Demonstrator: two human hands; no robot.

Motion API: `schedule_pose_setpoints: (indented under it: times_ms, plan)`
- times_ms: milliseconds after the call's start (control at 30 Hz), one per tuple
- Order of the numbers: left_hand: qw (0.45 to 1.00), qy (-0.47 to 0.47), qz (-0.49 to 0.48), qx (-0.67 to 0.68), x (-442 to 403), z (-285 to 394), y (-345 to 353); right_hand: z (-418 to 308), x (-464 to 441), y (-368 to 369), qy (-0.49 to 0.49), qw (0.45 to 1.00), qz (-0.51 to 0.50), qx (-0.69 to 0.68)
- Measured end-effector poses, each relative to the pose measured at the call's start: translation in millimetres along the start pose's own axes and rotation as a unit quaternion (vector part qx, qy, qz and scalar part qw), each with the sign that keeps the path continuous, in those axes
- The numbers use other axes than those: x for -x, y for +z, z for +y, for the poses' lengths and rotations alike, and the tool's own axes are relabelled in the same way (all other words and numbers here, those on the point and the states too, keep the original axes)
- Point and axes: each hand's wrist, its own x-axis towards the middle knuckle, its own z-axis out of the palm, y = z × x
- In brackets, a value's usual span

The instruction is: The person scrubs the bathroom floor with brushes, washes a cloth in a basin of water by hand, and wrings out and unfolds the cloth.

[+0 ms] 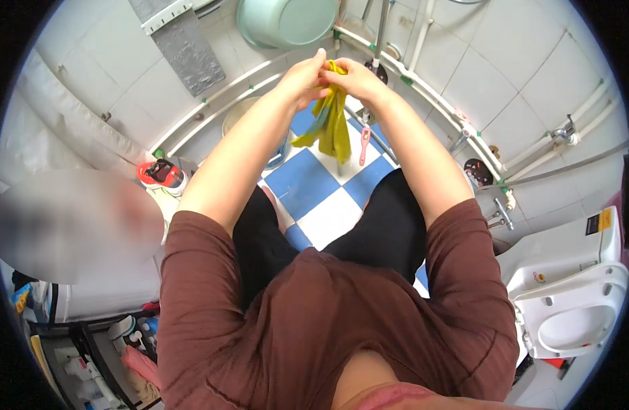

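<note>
A yellow-green cloth [336, 130] hangs in loose folds from my two hands at the upper middle of the view. My left hand [308, 78] is closed on its gathered top, with the thumb pointing up. Beside it, almost touching, my right hand [355, 78] pinches the same top part. Both arms are stretched forward, and the cloth's lower ends dangle over the blue and white tiled floor [321, 222]. Some fingertips are hidden behind the cloth and the other fingers.
A pink-handled brush [364, 145] is to the right of the cloth. Partly behind my left forearm stands a bucket [279, 156]. A pale green basin [287, 20] is by the far wall. White pipes [417, 85] run along the walls; a toilet [574, 321] stands at right.
</note>
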Motion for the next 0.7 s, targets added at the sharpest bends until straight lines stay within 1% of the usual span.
schedule_pose_setpoints:
  times_ms: [33,67,100,133,200,233,267,300,333,367,400,467,500,533,567,600,633,700]
  plan:
    - [1.000,-0.008,-0.014,-0.002,4.5,-2.6,0.3,3.2,-3.9,0.7,0.000,1.000,0.014,0.012]
    - [0.999,0.009,-0.017,-0.025,8.6,-2.4,-3.9,7.7,-6.7,1.8,0.002,0.999,0.025,0.023]
    - [0.998,0.021,0.019,-0.059,12.6,-1.5,-9.0,12.1,-8.7,-1.1,0.003,0.999,0.042,0.012]
    - [0.993,0.034,0.056,-0.093,20.9,4.6,-12.3,5.2,-5.6,-0.8,0.010,0.997,0.053,-0.062]
    - [0.990,0.057,0.082,-0.105,20.9,6.7,-32.0,-4.2,-7.6,-5.5,0.029,0.990,0.044,-0.127]
    - [0.988,0.053,0.103,-0.102,19.6,4.9,-40.3,-1.4,-12.9,-6.8,0.023,0.997,0.021,-0.073]
    - [0.986,0.049,0.122,-0.099,16.7,2.4,-46.9,2.9,-18.0,-6.0,0.024,0.997,0.007,-0.074]
    - [0.976,0.065,0.125,-0.169,12.4,-2.9,-54.7,7.5,-24.1,-7.3,0.025,0.997,-0.005,-0.074]
    - [0.959,0.081,0.126,-0.239,6.8,-11.4,-64.4,4.5,-28.9,-6.6,0.024,0.997,-0.017,-0.075]
    - [0.938,0.095,0.127,-0.308,0.8,-20.9,-74.2,-2.2,-28.4,-0.3,0.022,0.990,0.003,-0.140]
    - [0.903,0.145,0.139,-0.379,-6.0,-32.3,-83.4,3.0,-31.2,2.1,0.028,0.996,-0.020,-0.087]
    - [0.806,0.252,0.142,-0.516,-18.9,-56.3,-101.2,13.4,-41.3,2.0,0.038,0.997,-0.065,0.020]
    - [0.820,0.253,0.135,-0.496,-24.8,-66.2,-107.2,16.6,-40.0,3.3,0.024,0.996,-0.080,0.012]
    - [0.832,0.254,0.127,-0.476,-28.3,-72.5,-108.3,15.0,-37.3,6.2,0.009,0.998,-0.063,-0.022]
    - [0.845,0.250,0.127,-0.455,-34.4,-81.9,-110.0,18.2,-36.0,9.5,0.018,0.997,-0.041,-0.058]
    - [0.857,0.244,0.127,-0.435,-38.9,-91.0,-111.5,18.7,-35.1,5.8,0.069,0.996,-0.051,0.034]
    - [0.855,0.212,0.102,-0.462,-39.9,-91.9,-107.9,19.4,-34.5,6.1,0.045,0.996,-0.067,0.024]
    - [0.841,0.166,0.054,-0.513,-42.6,-86.3,-102.6,27.9,-35.4,4.9,0.021,0.992,-0.082,0.094]
